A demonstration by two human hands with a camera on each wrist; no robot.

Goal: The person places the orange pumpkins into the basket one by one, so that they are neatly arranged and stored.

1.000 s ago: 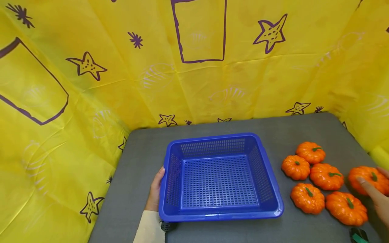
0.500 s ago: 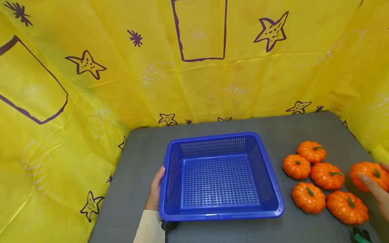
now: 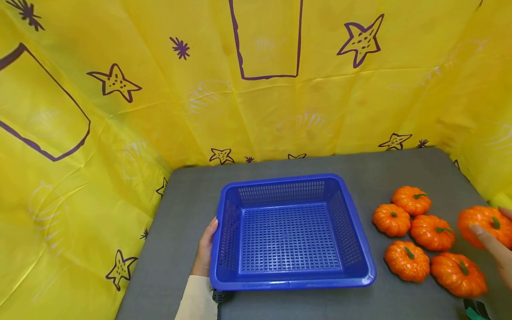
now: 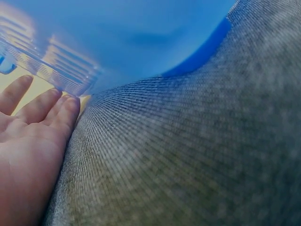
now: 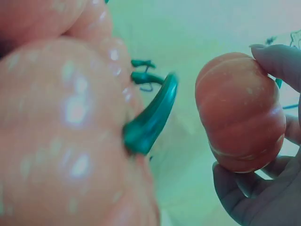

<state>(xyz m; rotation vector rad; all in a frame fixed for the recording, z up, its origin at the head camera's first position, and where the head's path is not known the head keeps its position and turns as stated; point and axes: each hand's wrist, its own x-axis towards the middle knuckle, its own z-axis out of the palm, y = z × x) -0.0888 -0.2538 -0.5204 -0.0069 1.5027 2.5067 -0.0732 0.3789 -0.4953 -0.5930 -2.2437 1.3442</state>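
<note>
Item: one blue perforated basket, standing near the front edge of the grey worktop, nothing in it. The left hand lay flat against its left wall, fingers straight, bracing rather than clasping; no change from a second before.

Item: five small orange pumpkins, green-stemmed, clustered toward the worktop's right edge, well apart from the basket.

Item: a sixth pumpkin, at the right edge. The right hand held it with fingers and thumb curled round its sides, as the wrist view confirmed. A second earlier it sat lower, beside the cluster; it now rode a little higher, so by my judgement it had been lifted clear of the worktop.

Surround: yellow sheeting printed with purple stars.
</note>
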